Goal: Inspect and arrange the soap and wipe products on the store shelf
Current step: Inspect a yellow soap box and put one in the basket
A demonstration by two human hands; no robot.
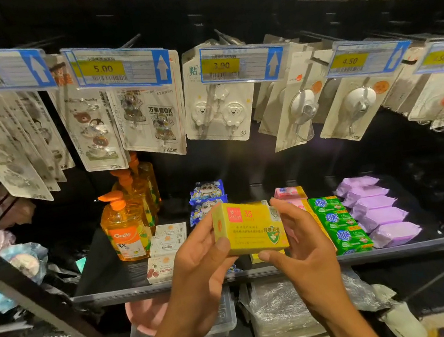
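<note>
On my feed: a yellow soap box [249, 227] with a red label and green shield emblem; orange pump bottles [125, 231]; green soap packs [340, 225] lettered in blue; lilac wipe packs [374, 207]; blue-and-white cartoon-print packs [207, 191]; yellow price tags [121, 66] framed in blue; a black shelf [100, 274].

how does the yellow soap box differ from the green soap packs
The yellow soap box is held off the shelf between left hand and right hand; the green soap packs lie in a row on it. The box is yellow with a green shield; the packs are green with blue logos. Both are rectangular.
</note>
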